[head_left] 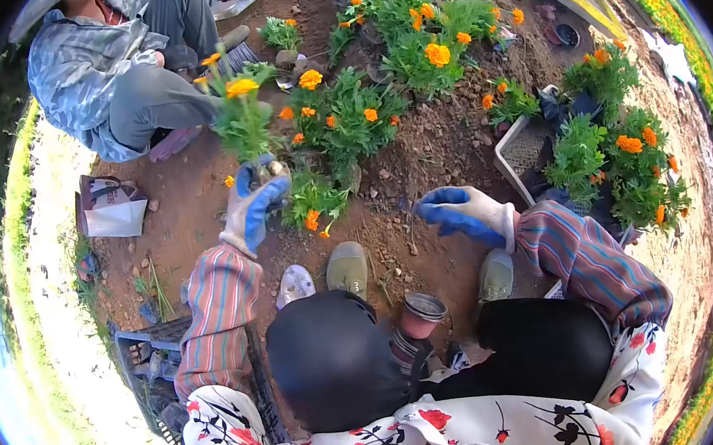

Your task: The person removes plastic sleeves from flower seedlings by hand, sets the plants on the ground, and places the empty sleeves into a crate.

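One marigold [244, 128] is in handling: left hand [257, 202] clamped on its base, right hand [464, 215] loosely apart; steadying likely requires both.

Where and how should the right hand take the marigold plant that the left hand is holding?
Probably low, by the base, coming in from the right. The left hand holds the marigold plant near its lower end, and part of the base shows on the side facing the right hand. The leafy top spreads above, so gripping there could crush foliage.
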Available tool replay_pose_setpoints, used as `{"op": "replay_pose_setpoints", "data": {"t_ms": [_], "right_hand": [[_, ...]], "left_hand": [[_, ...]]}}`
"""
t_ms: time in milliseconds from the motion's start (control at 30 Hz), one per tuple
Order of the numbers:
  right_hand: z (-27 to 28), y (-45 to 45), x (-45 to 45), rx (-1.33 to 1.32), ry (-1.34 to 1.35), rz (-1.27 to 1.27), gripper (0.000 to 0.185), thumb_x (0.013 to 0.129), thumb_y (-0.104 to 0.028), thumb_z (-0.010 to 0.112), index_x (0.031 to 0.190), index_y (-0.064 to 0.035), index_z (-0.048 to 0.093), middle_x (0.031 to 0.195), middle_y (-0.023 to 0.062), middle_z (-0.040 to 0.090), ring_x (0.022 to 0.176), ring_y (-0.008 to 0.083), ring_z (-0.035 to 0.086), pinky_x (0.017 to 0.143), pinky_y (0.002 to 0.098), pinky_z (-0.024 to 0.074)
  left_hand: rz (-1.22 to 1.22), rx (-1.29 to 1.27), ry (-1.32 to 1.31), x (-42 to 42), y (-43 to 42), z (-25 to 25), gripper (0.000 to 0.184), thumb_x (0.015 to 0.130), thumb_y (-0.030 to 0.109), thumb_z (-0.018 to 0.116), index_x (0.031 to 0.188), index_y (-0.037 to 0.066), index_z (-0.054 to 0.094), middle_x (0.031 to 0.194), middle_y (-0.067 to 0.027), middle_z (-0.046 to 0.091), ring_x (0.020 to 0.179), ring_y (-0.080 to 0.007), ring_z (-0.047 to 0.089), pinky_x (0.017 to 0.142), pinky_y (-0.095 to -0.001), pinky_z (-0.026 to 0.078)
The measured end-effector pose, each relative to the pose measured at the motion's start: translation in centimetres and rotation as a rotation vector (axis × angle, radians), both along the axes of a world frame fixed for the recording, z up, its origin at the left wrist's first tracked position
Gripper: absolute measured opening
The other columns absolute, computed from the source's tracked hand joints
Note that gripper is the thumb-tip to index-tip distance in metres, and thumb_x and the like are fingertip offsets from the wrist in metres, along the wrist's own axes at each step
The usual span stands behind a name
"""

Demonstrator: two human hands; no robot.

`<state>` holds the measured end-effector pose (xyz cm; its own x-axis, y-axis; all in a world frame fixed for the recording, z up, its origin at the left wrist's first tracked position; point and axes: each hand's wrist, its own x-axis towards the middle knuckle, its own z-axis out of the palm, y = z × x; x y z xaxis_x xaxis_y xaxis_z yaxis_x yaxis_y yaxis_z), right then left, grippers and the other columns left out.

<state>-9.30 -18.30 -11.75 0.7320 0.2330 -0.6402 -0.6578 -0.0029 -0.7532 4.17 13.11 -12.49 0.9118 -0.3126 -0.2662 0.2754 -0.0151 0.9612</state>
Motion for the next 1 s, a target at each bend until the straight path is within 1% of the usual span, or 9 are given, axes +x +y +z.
{"op": "replay_pose_setpoints", "data": {"t_ms": [200,367,433,500,567,633,800,933,1000], "right_hand": [[-6.4,-5.6,-7.9,0.138,0.314,-0.117,0.035,0.083,-0.031,0.058,0.110,-0.0079,0.055,0.100,0.0014,0.057,0.092,0.0112,0.052,0.074,0.0272,0.0449],[-8.3,-8.6,-10.5,0.164,0.291,-0.260,0.039,0.085,-0.034,0.055,0.111,-0.0053,0.054,0.106,0.0049,0.057,0.097,0.0154,0.052,0.080,0.0299,0.0454],[-8.1,-10.4,-10.3,0.173,0.267,-0.365,0.038,0.085,-0.032,0.055,0.111,-0.0052,0.054,0.106,0.0045,0.057,0.097,0.0149,0.053,0.081,0.0303,0.0455],[-7.3,-12.6,-10.8,0.197,0.188,-0.467,0.036,0.085,-0.028,0.055,0.111,-0.0042,0.054,0.106,0.0045,0.057,0.095,0.0144,0.054,0.081,0.0300,0.0455],[-7.1,-15.2,-11.8,0.197,0.130,-0.612,0.030,0.087,-0.022,0.053,0.108,-0.0009,0.055,0.102,0.0067,0.060,0.088,0.0145,0.059,0.075,0.0294,0.0498],[-6.6,-17.6,-13.4,0.063,0.106,-0.754,0.030,0.086,-0.022,0.054,0.107,-0.0007,0.055,0.098,0.0073,0.061,0.082,0.0152,0.060,0.073,0.0289,0.0502],[-7.7,-21.4,-16.2,-0.347,-0.103,-1.126,0.020,0.085,-0.019,0.055,0.098,-0.0038,0.059,0.084,0.0009,0.060,0.066,0.0071,0.053,0.060,0.0225,0.0449],[-7.9,-21.9,-14.8,-0.605,0.150,-0.842,0.043,0.075,-0.041,0.065,0.097,-0.0038,0.061,0.072,-0.0010,0.054,0.061,0.0073,0.045,0.053,0.0216,0.0375],[-6.4,-20.5,-12.7,-0.589,0.248,-0.773,0.038,0.083,-0.033,0.056,0.107,-0.0041,0.056,0.092,0.0035,0.059,0.074,0.0137,0.053,0.066,0.0266,0.0434]], "left_hand": [[0.271,0.142,-0.095,12.0,0.1,-0.4,0.043,0.072,0.021,0.069,0.109,0.017,0.047,0.094,0.0029,0.056,0.078,-0.0081,0.056,0.058,-0.0220,0.045],[0.420,0.078,-0.151,17.8,-1.1,-8.4,0.045,0.072,0.019,0.070,0.107,0.013,0.041,0.104,-0.0025,0.049,0.092,-0.0168,0.053,0.067,-0.0320,0.051],[0.390,0.185,-0.165,18.4,-0.9,-11.5,0.045,0.076,0.029,0.065,0.111,0.015,0.040,0.107,-0.0024,0.046,0.091,-0.0164,0.051,0.065,-0.0292,0.047],[0.098,0.410,-0.136,20.5,3.1,-15.3,0.042,0.078,0.034,0.061,0.112,0.015,0.045,0.099,-0.0026,0.052,0.089,-0.0163,0.052,0.071,-0.0345,0.044],[0.203,0.362,0.069,22.1,5.4,-17.1,0.040,0.080,0.033,0.058,0.113,0.013,0.047,0.103,-0.0036,0.054,0.090,-0.0168,0.052,0.073,-0.0328,0.044],[0.343,0.415,0.080,19.5,1.7,-12.8,0.037,0.083,0.029,0.055,0.113,0.009,0.049,0.106,-0.0042,0.054,0.096,-0.0186,0.052,0.078,-0.0350,0.044],[0.233,0.114,-0.460,10.8,-7.1,-2.9,0.028,0.087,0.017,0.050,0.110,0.002,0.051,0.112,-0.0086,0.053,0.104,-0.0208,0.052,0.087,-0.0353,0.043],[0.004,0.044,-0.681,1.6,-14.8,1.8,0.025,0.088,0.010,0.048,0.110,-0.001,0.052,0.111,-0.0111,0.053,0.100,-0.0187,0.052,0.086,-0.0315,0.044],[-0.181,0.036,-0.662,-1.9,-17.3,2.1,0.022,0.086,0.005,0.049,0.106,-0.002,0.054,0.109,-0.0107,0.054,0.095,-0.0164,0.053,0.082,-0.0284,0.044]]}}
